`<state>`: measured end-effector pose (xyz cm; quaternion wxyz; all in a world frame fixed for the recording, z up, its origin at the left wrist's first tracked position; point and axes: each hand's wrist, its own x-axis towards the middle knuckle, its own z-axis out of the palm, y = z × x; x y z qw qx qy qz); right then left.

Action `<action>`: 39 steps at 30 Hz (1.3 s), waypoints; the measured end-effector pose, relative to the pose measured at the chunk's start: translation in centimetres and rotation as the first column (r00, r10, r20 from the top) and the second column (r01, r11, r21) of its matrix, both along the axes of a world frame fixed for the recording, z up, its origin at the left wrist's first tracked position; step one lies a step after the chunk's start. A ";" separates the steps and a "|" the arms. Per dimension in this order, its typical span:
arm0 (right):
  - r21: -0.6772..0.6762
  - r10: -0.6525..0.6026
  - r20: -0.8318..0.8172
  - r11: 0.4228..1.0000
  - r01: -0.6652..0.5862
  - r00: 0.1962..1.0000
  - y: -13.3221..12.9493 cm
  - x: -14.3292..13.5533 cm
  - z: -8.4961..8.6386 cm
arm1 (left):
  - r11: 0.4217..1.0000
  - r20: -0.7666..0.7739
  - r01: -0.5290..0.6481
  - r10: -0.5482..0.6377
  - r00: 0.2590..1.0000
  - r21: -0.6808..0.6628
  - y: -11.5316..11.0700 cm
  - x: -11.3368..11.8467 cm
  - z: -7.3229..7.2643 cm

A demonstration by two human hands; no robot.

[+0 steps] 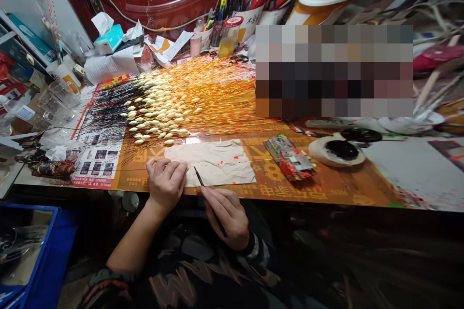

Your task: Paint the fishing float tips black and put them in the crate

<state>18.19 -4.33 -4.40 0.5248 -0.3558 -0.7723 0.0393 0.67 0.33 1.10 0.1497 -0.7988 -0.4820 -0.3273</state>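
My left hand (166,184) rests at the table's near edge, fingers closed around a fishing float whose body they hide. A thin dark stem sticks out to the left of the fingers. My right hand (229,217) pinches a slim dark paintbrush (199,177), its tip pointing up and left, close to my left fingertips. Under both lies a wrinkled off-white cloth (213,149) with a few orange spots. Just beyond it, many fishing floats (155,106) lie in rows, with cream oval bodies, dark stems on the left and orange-yellow tips on the right.
A paint-smeared block (290,157) and a roll of tape (337,151) lie to the right. Behind the floats stand a red-lidded jar (230,36) and pots of brushes. Glass mugs (61,101) and a tissue box (108,38) are on the left. A blurred patch covers the back right.
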 end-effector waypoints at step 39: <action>0.020 0.046 -0.019 0.999 -0.046 0.999 -0.1 -0.7 -0.2 | 1.000 0.022 -0.027 0.027 0.999 0.009 -0.4 -1.4 -0.2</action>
